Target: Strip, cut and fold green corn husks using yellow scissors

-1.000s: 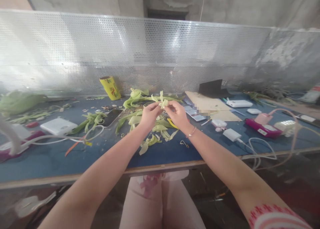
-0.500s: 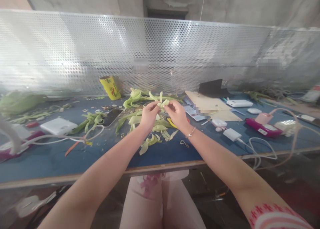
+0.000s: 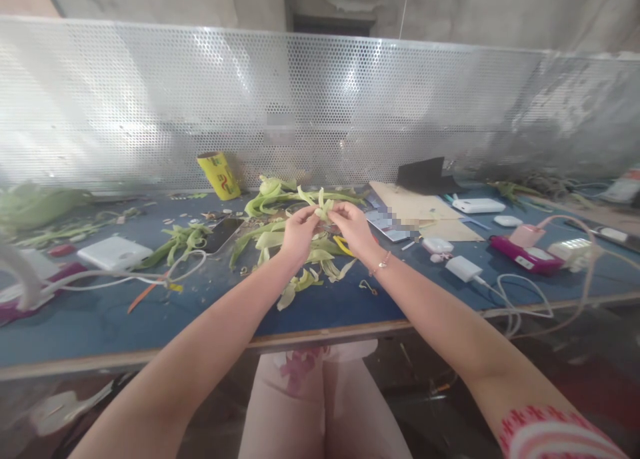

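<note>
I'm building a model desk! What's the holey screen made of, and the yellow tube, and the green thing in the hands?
Holey screen: probably shiny metal, with silvery glare. Yellow tube: perhaps smooth printed cardboard; brownish rim. Green thing: likely plant leaf, pale, curling.

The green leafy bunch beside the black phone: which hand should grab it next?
Probably the left hand: the leafy bunch lies left of both, and the right hand is farther away. Both hands pinch a pale green piece, so the left would need to let go first.
</note>
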`<state>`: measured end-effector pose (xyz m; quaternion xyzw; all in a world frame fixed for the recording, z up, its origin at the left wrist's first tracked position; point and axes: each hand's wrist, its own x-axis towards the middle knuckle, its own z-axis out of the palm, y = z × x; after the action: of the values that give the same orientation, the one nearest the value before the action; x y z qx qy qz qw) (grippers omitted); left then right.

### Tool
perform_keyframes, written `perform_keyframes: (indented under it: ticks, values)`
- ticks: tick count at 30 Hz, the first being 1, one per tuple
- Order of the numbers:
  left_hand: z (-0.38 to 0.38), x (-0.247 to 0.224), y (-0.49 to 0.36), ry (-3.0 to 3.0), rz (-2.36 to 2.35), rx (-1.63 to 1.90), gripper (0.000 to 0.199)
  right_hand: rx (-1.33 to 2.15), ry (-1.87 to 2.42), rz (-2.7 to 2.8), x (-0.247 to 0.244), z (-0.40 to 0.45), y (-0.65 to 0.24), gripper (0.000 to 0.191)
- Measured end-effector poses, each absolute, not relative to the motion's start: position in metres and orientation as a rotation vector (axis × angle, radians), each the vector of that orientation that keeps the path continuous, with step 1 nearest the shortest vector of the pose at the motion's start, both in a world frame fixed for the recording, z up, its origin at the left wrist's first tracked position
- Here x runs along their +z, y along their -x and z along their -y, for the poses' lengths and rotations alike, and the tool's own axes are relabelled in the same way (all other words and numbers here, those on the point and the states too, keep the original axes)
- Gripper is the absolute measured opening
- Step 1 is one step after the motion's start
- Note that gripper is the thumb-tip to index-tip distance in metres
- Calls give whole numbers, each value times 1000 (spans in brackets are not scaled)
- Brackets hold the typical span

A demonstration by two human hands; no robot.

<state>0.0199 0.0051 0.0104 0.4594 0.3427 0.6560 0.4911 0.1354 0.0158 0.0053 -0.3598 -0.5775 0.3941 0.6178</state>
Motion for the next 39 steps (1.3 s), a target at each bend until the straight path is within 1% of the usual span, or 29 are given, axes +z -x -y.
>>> perform_keyframes:
  ticks: [7,13,19,22,31,34,39]
  values:
    - [-9,9,-20,-1086,-734,1633,21,986,823,1262,6,-14,-133,22]
    - [-10,9,-20,-990,-611,1578,19,952,740,1217,1,-19,-128,24]
    - [-6,11,-22,-916,-540,1517,20,1080,599,1131,3,-14,-125,25]
    - [-6,10,-23,-913,-542,1531,21,1075,556,1083,4,-11,-124,22]
    - [-7,8,-21,-963,-697,1579,23,736,695,1272,-4,-24,-131,16]
    - [-8,9,-22,-960,-664,1582,21,662,764,1337,0,-21,-135,15]
    - [-10,8,-21,-953,-540,1606,18,399,798,1509,7,-11,-139,12]
